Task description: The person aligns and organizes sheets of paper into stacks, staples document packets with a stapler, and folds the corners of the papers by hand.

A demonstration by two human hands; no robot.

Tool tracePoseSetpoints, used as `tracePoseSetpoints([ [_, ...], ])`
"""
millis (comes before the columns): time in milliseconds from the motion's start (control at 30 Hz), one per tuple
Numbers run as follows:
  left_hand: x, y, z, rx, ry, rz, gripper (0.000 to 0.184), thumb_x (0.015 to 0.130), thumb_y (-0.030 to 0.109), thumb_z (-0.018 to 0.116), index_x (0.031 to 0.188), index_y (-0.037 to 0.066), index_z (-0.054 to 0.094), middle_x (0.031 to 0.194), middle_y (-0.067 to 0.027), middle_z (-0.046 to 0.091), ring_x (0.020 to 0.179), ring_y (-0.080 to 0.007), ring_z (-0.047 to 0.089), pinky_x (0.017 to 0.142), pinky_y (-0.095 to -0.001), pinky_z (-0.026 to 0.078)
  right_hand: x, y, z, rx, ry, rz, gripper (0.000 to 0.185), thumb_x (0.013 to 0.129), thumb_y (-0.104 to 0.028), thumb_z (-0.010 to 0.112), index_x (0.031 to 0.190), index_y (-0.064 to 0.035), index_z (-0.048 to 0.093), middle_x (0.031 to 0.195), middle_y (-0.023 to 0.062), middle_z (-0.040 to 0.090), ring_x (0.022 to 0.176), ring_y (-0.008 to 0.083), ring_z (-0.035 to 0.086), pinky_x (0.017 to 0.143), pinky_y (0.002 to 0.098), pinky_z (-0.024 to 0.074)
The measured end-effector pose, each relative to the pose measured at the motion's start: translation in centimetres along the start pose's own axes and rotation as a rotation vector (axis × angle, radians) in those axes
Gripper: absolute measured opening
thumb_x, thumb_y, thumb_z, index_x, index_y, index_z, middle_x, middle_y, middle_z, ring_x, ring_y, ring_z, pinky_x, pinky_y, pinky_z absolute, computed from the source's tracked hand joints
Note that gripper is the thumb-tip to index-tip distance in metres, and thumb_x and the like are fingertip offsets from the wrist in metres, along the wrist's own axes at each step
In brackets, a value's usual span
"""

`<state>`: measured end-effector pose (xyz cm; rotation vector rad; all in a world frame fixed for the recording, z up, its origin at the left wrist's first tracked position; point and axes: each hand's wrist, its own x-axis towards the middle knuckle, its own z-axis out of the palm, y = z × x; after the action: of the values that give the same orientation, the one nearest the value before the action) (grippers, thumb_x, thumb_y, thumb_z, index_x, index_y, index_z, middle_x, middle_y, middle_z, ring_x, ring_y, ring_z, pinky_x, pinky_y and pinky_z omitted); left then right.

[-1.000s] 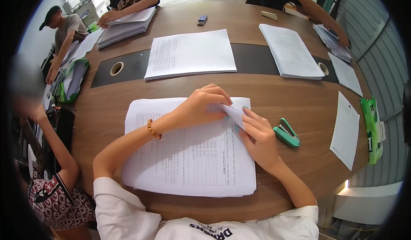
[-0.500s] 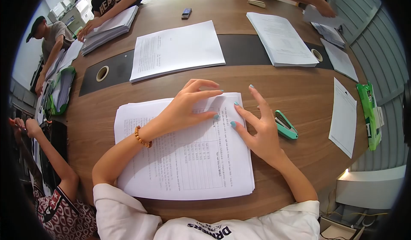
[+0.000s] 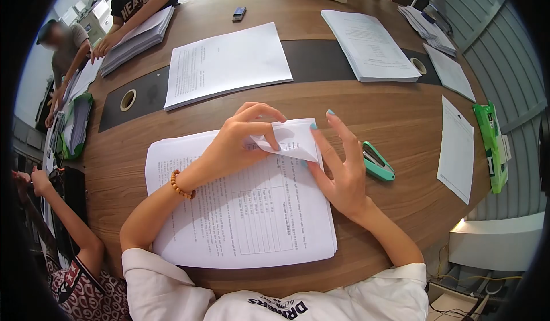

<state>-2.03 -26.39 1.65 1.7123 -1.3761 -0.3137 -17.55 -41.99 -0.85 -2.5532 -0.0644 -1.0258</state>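
Observation:
A thick stack of printed paper (image 3: 246, 229) lies on the table in front of me. The upper edge of its top sheet (image 3: 298, 140) is bent up and curled over. My left hand (image 3: 238, 140) has that raised edge between its bent fingers and thumb, with the thumb hidden by the paper. My right hand (image 3: 344, 180) is at the right edge of the same sheet. Its index finger and thumb touch the paper there, spread apart, and its other fingers stretch out. Just right of this hand lies a green stapler (image 3: 378, 162).
Two more paper stacks, one (image 3: 229, 63) at the middle and one (image 3: 369, 46) farther right, lie across the wooden table (image 3: 401, 115). A single sheet (image 3: 456, 152) and a green packet (image 3: 491, 149) are at the right. Other people handle papers at the left and far sides.
The top sheet's upper edge, flat before, is now bent up in my left hand. My left fingers have closed on it. The far person's hand at the right has moved with a sheet.

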Motion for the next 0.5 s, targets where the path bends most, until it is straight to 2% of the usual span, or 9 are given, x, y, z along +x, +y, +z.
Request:
tracePoseSetpoints([
  [167,-0.03,-0.37,0.14,0.049,0.003,0.049,0.020,0.054,-0.004,0.074,0.060,0.008,0.059,0.106,-0.0034,0.058,0.109,-0.0240,0.047,0.082,-0.0323,0.048,0.68,0.33,-0.62,0.106,-0.162,0.134,0.046,0.066,-0.011,0.071,0.111,-0.0021,0.059,0.135,0.0208,0.033,0.119,0.0330,0.039,0.090,0.0412,0.0366],
  [267,-0.03,-0.41,0.13,0.076,0.010,0.058,0.021,0.054,-0.004,0.074,0.059,0.008,0.058,0.106,-0.0028,0.058,0.109,-0.0243,0.047,0.083,-0.0323,0.048,0.53,0.55,-0.65,0.118,-0.226,0.125,0.045,0.066,-0.013,0.071,0.108,-0.0010,0.060,0.137,0.0209,0.030,0.123,0.0339,0.035,0.092,0.0425,0.0348],
  [333,-0.06,-0.35,0.11,0.089,0.010,0.064,0.021,0.054,-0.004,0.074,0.059,0.008,0.058,0.106,-0.0027,0.058,0.109,-0.0244,0.047,0.083,-0.0322,0.048,0.59,0.46,-0.70,0.122,-0.230,0.118,0.044,0.066,-0.012,0.071,0.107,-0.0014,0.060,0.137,0.0206,0.030,0.123,0.0340,0.035,0.092,0.0429,0.0348],
  [400,-0.03,-0.26,-0.02,0.056,-0.016,0.028,0.018,0.059,-0.007,0.069,0.062,0.008,0.062,0.108,-0.0029,0.056,0.112,-0.0247,0.043,0.076,-0.0318,0.052,0.59,0.37,-0.69,0.124,-0.230,0.112,0.042,0.066,-0.012,0.071,0.106,-0.0019,0.061,0.137,0.0203,0.031,0.123,0.0340,0.035,0.092,0.0432,0.0348],
  [500,0.01,-0.18,-0.02,0.063,0.000,0.030,0.018,0.059,-0.008,0.069,0.063,0.009,0.063,0.107,-0.0030,0.057,0.110,-0.0240,0.044,0.074,-0.0305,0.053,0.27,0.14,-0.47,0.110,-0.214,0.085,0.039,0.066,-0.009,0.070,0.104,-0.0048,0.062,0.136,0.0193,0.033,0.123,0.0334,0.036,0.091,0.0429,0.0357],
])
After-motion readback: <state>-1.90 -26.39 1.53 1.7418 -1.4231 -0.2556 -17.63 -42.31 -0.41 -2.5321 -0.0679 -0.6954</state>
